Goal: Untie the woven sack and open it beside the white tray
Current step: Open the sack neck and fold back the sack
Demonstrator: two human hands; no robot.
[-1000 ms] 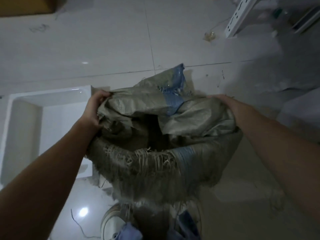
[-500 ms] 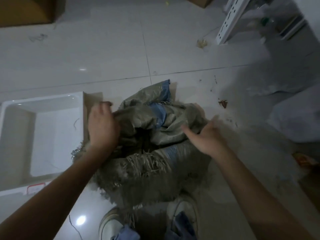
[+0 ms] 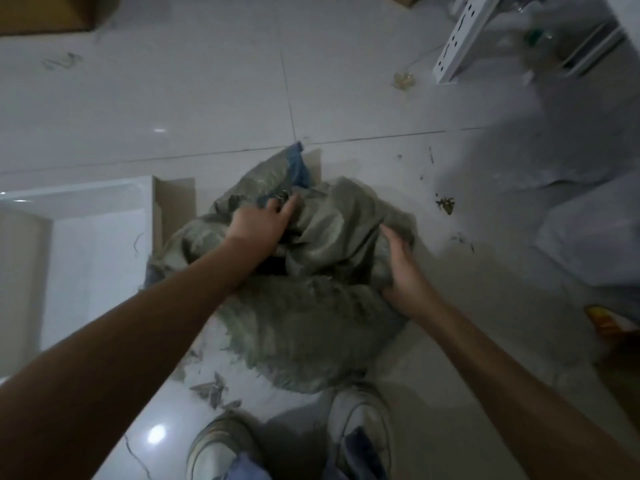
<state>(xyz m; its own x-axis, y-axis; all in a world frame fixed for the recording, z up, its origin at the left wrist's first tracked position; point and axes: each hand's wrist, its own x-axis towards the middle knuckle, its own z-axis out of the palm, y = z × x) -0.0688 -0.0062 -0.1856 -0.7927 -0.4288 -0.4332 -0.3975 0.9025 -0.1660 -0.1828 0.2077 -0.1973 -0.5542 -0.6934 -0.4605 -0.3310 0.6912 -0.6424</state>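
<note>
A grey-green woven sack [image 3: 311, 317] with a blue stripe and frayed edges sits crumpled on the tiled floor, just right of the white tray [image 3: 86, 237]. My left hand [image 3: 259, 223] reaches across the sack's mouth, fingers spread and pressing into the folds near the blue stripe. My right hand [image 3: 401, 271] grips the sack's right edge, fingers curled around the fabric. The inside of the sack is dark and hidden.
My two shoes [image 3: 360, 420] stand right below the sack. Scraps of sack fibre [image 3: 211, 389] lie by my left foot. A white perforated rail [image 3: 464, 39] lies at the top right, a brown box [image 3: 41, 12] at the top left, pale bags [image 3: 588, 237] at right.
The sack has dropped lower onto the floor and flattened. My left hand moved from the sack's left rim to its middle top. My right hand shifted down the right edge.
</note>
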